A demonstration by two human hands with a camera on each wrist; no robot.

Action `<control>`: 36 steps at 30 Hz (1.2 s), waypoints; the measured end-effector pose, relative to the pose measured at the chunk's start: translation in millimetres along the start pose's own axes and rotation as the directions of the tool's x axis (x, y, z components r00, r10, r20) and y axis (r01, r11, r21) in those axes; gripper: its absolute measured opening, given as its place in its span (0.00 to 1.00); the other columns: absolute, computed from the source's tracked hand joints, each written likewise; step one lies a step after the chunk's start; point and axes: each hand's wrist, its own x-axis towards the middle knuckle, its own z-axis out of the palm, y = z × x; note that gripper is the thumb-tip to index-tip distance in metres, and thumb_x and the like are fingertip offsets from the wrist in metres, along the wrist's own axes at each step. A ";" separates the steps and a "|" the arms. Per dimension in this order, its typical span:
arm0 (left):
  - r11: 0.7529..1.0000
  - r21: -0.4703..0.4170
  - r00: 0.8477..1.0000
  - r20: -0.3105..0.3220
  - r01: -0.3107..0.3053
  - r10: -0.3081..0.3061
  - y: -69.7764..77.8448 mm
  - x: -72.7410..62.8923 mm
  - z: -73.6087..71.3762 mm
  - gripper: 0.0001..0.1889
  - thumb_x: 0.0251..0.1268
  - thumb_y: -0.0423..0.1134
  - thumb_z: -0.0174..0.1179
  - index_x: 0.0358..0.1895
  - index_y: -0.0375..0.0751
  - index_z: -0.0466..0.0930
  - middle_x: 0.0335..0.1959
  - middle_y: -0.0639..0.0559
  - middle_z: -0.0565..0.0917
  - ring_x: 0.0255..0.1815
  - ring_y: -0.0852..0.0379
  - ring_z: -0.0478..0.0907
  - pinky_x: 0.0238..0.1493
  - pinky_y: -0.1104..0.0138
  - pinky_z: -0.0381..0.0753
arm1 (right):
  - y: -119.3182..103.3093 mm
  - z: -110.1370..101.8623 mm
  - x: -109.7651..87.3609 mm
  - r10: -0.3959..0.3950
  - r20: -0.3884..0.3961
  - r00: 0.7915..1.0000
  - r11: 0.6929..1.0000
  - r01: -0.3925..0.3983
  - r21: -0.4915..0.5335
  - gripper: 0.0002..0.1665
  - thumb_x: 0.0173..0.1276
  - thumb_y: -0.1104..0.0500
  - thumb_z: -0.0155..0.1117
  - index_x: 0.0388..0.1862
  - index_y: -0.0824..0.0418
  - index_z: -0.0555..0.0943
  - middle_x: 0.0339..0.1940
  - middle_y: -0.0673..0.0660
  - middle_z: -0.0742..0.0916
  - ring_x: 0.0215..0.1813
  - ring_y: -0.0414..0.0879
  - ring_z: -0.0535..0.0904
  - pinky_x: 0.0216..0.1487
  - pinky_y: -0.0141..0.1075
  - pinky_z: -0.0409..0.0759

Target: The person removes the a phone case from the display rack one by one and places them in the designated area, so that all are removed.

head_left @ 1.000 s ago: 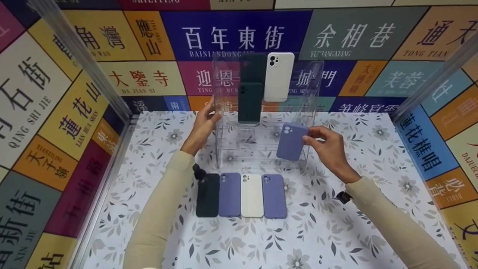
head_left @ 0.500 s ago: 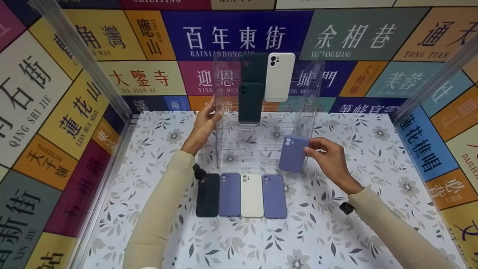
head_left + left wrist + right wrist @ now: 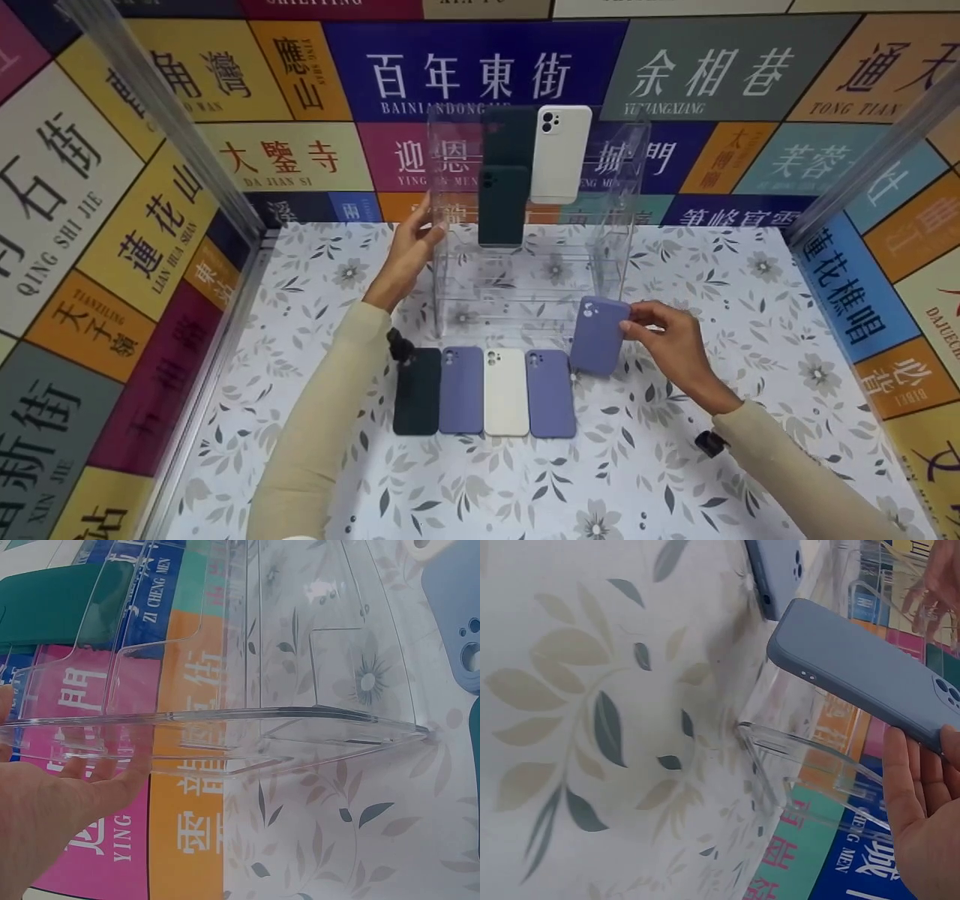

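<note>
On one desk (image 3: 637, 472) we have one clear rack (image 3: 562, 229), its left side held in our left grip (image 3: 409, 247). Our right grip (image 3: 675, 341) pinches one purple case (image 3: 600, 337) in the air, near four lying cases (image 3: 506, 394); the rack bears three other cases (image 3: 504, 206).

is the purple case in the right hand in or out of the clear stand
Out: the right hand pinches the purple case in front of the clear stand.

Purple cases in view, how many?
3. Held case in the right hand; then, in the row of four lying flat, second case from left and rightmost case. None looks hidden.
</note>
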 end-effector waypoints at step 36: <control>1.000 0.012 1.000 -0.005 -0.010 0.010 -0.9 0.7 0.1 0.38 0.87 0.35 0.58 0.91 0.49 0.52 0.82 0.34 0.69 0.75 0.37 0.75 0.74 0.45 0.76 | 44.7 0.7 -30.9 0.284 0.205 0.937 0.948 -0.306 0.085 0.21 0.77 0.69 0.72 0.64 0.80 0.82 0.47 0.71 0.89 0.41 0.47 0.91 0.43 0.40 0.92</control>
